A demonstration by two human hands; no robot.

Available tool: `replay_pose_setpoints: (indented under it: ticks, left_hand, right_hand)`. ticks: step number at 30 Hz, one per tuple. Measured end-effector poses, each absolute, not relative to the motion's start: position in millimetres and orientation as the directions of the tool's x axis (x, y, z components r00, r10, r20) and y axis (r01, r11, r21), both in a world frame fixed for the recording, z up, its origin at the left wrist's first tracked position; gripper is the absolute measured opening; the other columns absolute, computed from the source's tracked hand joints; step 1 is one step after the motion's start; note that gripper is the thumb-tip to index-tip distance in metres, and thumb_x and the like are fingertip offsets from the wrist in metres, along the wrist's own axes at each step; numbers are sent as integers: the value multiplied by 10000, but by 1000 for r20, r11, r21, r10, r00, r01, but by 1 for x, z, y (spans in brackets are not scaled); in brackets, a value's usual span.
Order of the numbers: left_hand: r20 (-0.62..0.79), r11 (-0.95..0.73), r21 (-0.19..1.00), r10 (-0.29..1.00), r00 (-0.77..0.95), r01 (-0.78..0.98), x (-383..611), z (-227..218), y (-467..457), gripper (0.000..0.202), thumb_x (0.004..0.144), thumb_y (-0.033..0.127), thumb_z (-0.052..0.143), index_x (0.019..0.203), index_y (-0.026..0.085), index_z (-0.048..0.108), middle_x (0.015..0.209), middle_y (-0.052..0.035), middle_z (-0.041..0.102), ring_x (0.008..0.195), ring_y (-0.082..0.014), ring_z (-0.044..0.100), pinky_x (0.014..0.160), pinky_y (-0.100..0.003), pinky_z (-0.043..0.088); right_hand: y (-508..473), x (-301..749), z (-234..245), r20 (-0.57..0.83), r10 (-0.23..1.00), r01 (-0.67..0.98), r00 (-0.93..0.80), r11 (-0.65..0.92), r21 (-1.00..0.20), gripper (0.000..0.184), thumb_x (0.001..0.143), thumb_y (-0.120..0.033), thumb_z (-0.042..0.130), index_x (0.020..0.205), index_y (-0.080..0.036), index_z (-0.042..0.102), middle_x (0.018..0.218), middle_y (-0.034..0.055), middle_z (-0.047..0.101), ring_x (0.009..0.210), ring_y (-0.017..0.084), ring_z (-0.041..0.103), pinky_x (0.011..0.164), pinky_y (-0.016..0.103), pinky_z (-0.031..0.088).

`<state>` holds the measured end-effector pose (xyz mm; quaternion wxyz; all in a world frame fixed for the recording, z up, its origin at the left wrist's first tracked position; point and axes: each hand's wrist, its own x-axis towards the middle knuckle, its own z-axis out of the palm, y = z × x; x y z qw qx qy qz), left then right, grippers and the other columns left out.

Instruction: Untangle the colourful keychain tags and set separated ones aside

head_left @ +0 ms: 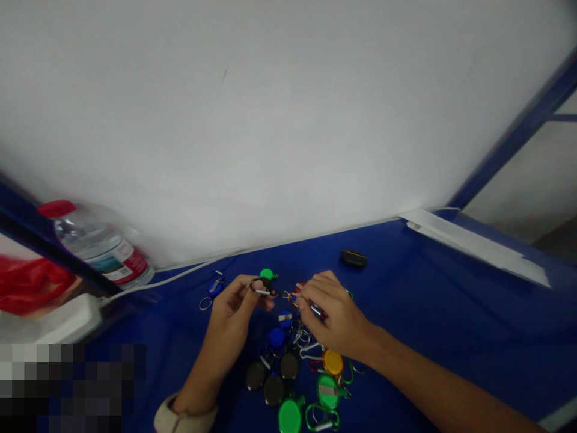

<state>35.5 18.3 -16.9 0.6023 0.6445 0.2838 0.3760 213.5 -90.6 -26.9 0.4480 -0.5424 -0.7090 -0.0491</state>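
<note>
My left hand [232,313] pinches a small black carabiner clip [261,287] above the blue table [451,325]. My right hand [336,313] is closed on a small metal ring and clip [293,297] right beside it; the two pieces nearly touch between my fingertips. Below my hands lies a heap of round badge reels [297,373] in black, blue, orange and green, with carabiners and key rings tangled among them. A green reel [267,274] lies just behind my left fingers.
A blue clip with a key ring [213,291] lies left of my hands. A black oval object [353,258] sits behind them. A water bottle with a red cap [99,243] lies at the left, near a white cable [148,285]. White wall behind; white strip [473,243] at the right.
</note>
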Motion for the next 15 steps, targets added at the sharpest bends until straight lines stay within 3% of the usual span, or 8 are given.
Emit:
replay_pose_setpoints:
  ticks: [5,11,15]
  left_hand:
    - [194,-197,980,903,385,-31,30,-17,26,348,857,512,716,855,164,717,737,-21,686,689,-148,639,684,-243,524]
    - [168,-203,979,857,487,18,33,-14,21,329,832,490,723,838,162,724,715,-20,664,669,-149,619,670,-251,505]
    - [171,-195,981,867,469,4,33,-15,20,316,849,481,705,849,165,715,685,-7,647,672,-146,607,679,-249,489]
  right_hand:
    - [-90,215,-28,709,705,813,0,413,-411,200,954,-128,505,761,-173,530,679,-11,516,663,134,472,725,332,332]
    - [-90,214,-30,699,715,799,2,419,-431,203,973,-147,512,773,-169,542,686,-11,539,669,133,487,736,334,335]
    - [-90,214,-28,698,717,789,3,427,-442,208,980,-141,504,778,-169,547,689,-12,545,673,133,489,744,334,336]
